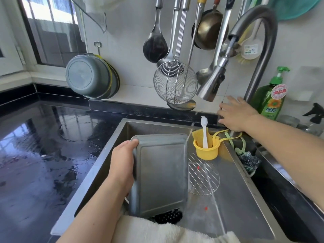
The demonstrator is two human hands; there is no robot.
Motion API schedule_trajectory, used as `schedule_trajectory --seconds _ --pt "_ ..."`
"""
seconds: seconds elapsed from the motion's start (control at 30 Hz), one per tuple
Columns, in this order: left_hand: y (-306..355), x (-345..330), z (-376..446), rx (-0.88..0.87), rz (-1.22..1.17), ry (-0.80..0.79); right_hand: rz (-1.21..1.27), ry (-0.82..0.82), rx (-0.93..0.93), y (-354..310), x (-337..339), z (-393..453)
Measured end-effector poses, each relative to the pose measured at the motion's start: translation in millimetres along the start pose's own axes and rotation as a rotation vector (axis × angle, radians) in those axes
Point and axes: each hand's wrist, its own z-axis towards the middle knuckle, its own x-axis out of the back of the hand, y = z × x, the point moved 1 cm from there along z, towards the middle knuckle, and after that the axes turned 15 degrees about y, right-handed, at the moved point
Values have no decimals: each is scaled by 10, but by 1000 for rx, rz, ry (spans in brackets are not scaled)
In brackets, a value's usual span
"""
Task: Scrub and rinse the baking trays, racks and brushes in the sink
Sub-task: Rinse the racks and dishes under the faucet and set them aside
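The left hand (122,160) grips the left edge of a grey baking tray (160,174), thumb hooked over the tray's upper left corner and the other fingers curled behind where they cannot be seen. The tray stands tilted on its lower edge inside the steel sink (233,199), its flat underside toward the camera. At the tray's 3 o'clock a round wire rack (205,174) lies on the sink floor, partly hidden behind the tray. At the tray's 1 o'clock a yellow cup (206,149) hangs at the sink's back wall with a white brush (204,132) standing upright in it. A black perforated mat (168,216) peeks out beneath the tray at 6 o'clock, just above a white towel (157,232) draped over the near rim.

The right hand (235,114) reaches to the base of the tap (215,79) at the sink's 1 o'clock, fingers spread and straight; it seems to rest on something there, though the contact is hidden. A thin stream of water appears to fall past the rack. A green soap bottle (270,99) stands just beside that hand at its 3 o'clock. The black tabletop (43,146) at 9 o'clock is wet.
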Motion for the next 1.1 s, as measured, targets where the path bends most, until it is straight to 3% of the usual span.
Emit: schedule_trajectory --seconds 0.1,0.17,0.23,0.37,0.43,0.53,0.63,0.77,0.83,0.9,1.0,1.1 --pt "55 1 -61 -59 47 6 214 53 -71 103 111 -325" --pt "88 -11 -167 -146 110 -38 264 141 -70 157 195 -634" --pt "193 -60 -333 -257 152 -57 309 127 -86 218 298 -979" --pt "560 -358 -568 -573 423 -9 346 -86 -210 456 429 -1548" --pt "746 -504 -737 -697 612 -39 356 -189 -272 524 466 -1827" --pt "954 -657 -1042 -871 712 -100 411 -299 -350 448 382 -2200" --pt "989 -722 -1363 -970 746 -247 374 -288 -366 260 252 -2498" --pt "934 -826 -1718 -1241 1078 -641 306 -145 -421 371 140 -2610" --pt "964 -919 -1809 -1328 1142 -654 321 -86 -462 582 155 -2621" --pt "1010 -1056 -1895 -1259 993 -575 362 -45 -549 816 167 -2648" --pt "1045 -1330 -1990 -996 689 -384 475 -48 -690 1087 105 -2662" --pt "1015 -1639 -1995 -824 546 -173 596 -42 -770 1222 75 -2642"
